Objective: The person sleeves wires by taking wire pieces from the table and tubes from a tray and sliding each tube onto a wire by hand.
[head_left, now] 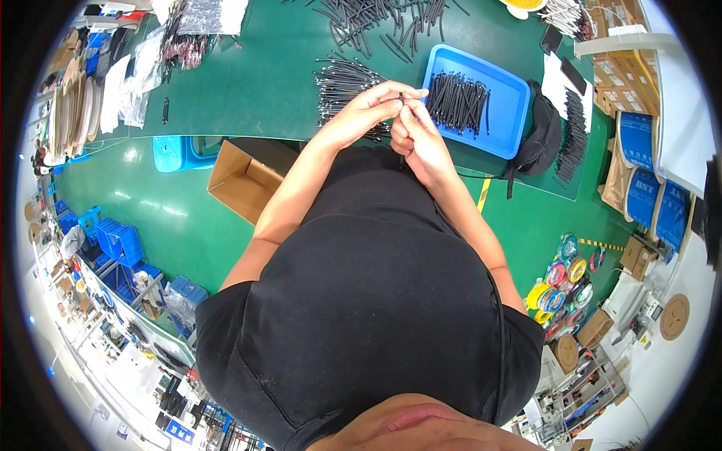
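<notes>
My left hand (361, 114) and my right hand (423, 146) meet at the table's near edge, fingertips pinched together. Between them is a thin black cable piece (401, 98), mostly covered by the fingers; its exact end fittings are too small to make out. Just beyond my left hand lies a pile of similar black cable pieces (338, 84) with shiny ends. To the right of my hands stands a blue tray (513, 113). Inside it is a heap of short black cable pieces (459, 101), some with light tips.
Loose black tubes (361, 26) lie at the table's far side. Right of the tray sit a black bag (538, 135), a row of black pieces (573, 139) and two phones, one a dark phone (574, 76). A cardboard box (244, 180) stands below the table edge at left.
</notes>
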`<action>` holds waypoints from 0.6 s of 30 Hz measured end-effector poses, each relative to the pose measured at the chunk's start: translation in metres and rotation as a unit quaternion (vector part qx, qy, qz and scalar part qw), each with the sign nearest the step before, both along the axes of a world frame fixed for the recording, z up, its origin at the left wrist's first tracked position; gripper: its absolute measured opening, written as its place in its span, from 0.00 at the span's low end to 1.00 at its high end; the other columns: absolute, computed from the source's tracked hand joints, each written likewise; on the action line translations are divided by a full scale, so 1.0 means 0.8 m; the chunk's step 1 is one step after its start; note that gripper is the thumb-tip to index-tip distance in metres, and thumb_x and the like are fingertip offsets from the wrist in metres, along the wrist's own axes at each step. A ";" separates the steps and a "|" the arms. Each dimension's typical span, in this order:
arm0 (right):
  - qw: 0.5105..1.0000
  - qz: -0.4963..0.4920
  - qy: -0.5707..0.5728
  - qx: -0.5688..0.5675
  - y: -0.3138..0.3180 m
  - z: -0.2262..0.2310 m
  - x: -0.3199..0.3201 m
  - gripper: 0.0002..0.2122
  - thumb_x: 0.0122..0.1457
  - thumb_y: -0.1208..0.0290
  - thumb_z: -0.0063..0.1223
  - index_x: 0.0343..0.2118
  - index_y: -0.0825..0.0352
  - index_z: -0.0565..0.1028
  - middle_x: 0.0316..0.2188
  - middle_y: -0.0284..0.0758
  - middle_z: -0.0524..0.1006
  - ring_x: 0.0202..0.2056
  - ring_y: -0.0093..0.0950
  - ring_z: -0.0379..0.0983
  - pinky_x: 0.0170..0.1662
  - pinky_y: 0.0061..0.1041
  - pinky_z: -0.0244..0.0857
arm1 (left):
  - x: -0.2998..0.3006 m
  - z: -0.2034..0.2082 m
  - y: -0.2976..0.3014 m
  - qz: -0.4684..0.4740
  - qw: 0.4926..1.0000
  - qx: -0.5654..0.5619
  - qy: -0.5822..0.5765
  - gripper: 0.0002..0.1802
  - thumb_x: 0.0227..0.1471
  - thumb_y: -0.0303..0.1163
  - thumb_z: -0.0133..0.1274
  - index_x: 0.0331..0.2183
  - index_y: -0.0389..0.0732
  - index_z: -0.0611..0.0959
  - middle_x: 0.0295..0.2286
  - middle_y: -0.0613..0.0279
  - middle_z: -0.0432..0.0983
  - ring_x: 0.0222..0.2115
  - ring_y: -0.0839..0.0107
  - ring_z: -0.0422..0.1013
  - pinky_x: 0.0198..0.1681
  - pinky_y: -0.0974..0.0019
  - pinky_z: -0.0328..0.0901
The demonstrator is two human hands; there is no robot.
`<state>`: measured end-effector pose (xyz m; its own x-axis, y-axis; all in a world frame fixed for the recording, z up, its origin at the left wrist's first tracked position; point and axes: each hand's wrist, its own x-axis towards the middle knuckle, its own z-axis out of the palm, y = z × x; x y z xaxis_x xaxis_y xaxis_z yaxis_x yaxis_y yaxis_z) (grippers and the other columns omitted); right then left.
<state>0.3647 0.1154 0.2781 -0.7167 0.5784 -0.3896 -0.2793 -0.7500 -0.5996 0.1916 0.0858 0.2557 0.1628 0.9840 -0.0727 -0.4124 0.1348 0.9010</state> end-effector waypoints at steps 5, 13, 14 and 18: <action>1.000 -0.001 0.004 -0.004 0.001 -0.004 0.001 0.08 0.75 0.63 0.40 0.51 0.58 0.66 0.25 0.23 0.61 0.22 0.14 0.52 0.27 0.17 0.49 | 0.002 0.003 0.001 0.004 1.000 -0.010 -0.005 0.17 0.67 0.26 0.44 0.55 0.36 0.75 0.60 0.49 0.69 0.59 0.64 0.68 0.61 0.61 0.65; 1.000 0.003 0.010 -0.018 -0.001 -0.007 0.004 0.08 0.75 0.63 0.40 0.51 0.59 0.66 0.24 0.23 0.60 0.22 0.15 0.51 0.26 0.17 0.49 | 0.004 0.001 -0.002 -0.001 0.999 -0.030 -0.014 0.16 0.67 0.26 0.44 0.55 0.37 0.75 0.59 0.49 0.70 0.58 0.63 0.69 0.60 0.60 0.66; 1.000 0.004 0.009 -0.016 -0.001 -0.007 0.004 0.09 0.75 0.63 0.40 0.51 0.59 0.66 0.25 0.23 0.60 0.22 0.15 0.51 0.26 0.17 0.49 | 0.004 0.001 -0.003 0.000 0.999 -0.035 -0.017 0.16 0.67 0.26 0.44 0.54 0.38 0.75 0.59 0.49 0.70 0.58 0.63 0.69 0.59 0.61 0.67; 1.000 0.005 0.004 -0.011 0.000 -0.008 0.003 0.09 0.75 0.63 0.40 0.51 0.60 0.66 0.25 0.23 0.60 0.22 0.15 0.51 0.26 0.17 0.49 | 0.003 0.002 -0.002 -0.003 0.999 -0.030 -0.029 0.16 0.67 0.26 0.44 0.55 0.38 0.75 0.59 0.49 0.70 0.58 0.64 0.69 0.58 0.61 0.67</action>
<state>0.3672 0.1151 0.2716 -0.7253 0.5628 -0.3964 -0.2774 -0.7660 -0.5799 0.1944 0.0845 0.2574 0.1748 0.9771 -0.1214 -0.4622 0.1903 0.8661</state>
